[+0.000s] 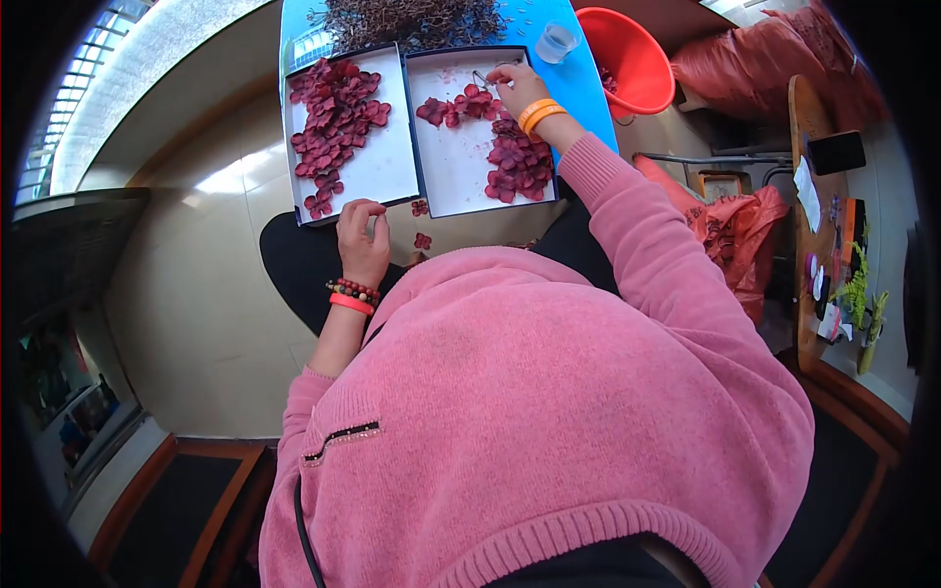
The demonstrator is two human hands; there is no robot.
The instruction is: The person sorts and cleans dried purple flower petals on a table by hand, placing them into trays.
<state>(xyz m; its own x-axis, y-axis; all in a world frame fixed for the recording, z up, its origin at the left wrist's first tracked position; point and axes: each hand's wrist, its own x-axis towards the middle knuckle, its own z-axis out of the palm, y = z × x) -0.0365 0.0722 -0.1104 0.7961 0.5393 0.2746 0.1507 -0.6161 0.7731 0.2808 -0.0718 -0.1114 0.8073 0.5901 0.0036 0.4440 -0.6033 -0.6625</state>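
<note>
My right hand (524,90) is over the right shallow box (456,181), its thumb and fingers pinched on a thin metallic-looking tool (478,77) too small to name surely. Dark red artificial flower petals (519,167) lie under and beside that hand, with a smaller group (451,110) left of it. At the front edge of the left shallow box (387,171), my left hand (363,240) rests with loosely bent fingers and the thumb apart, nothing visible in it. Many overlapping dark red petals (338,122) cover that box's left side.
A blue table (593,83) carries both boxes, a heap of dark brown thin stems (412,22) and a clear plastic cup (556,43). A red bucket (627,61) and red plastic bags (735,235) stand to the right. Loose petals (422,241) show below the boxes.
</note>
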